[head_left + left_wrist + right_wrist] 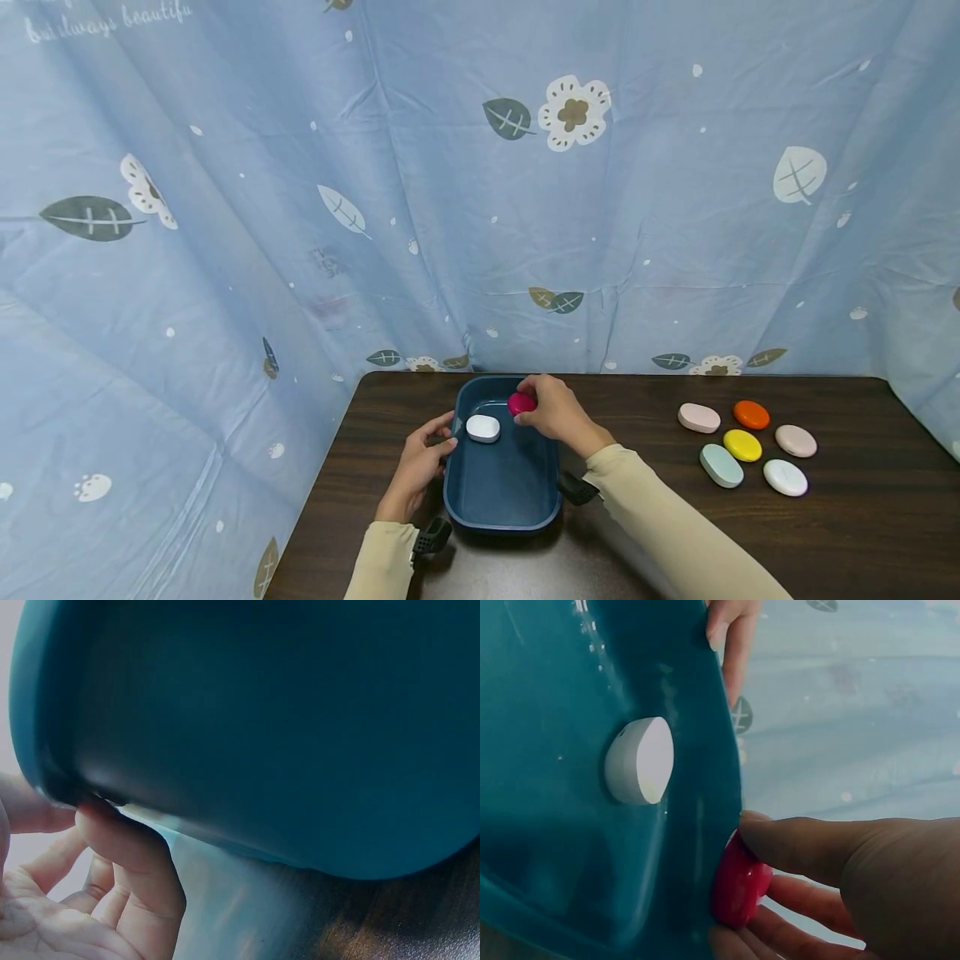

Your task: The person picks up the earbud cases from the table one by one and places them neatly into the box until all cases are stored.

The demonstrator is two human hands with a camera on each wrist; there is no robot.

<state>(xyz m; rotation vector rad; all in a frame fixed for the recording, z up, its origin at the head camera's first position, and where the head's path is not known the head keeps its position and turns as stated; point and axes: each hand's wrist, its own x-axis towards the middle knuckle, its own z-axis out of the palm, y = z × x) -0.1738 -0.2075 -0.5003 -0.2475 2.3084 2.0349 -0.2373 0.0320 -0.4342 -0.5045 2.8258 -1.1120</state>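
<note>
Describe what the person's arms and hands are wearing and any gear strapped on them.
Both hands, the left hand and the right hand, are bare, with no gloves or rings visible. Both arms wear long beige sleeves reaching the wrists. A small black device sits at the left wrist, another at the right.

My right hand (557,410) pinches a magenta pebble (521,403) over the far end of the blue tray (501,493), where a white pebble (483,427) lies. My left hand (422,463) grips the tray's rim at nine o'clock. Six pebbles (748,447) sit at three o'clock on the dark table (840,533).
</note>
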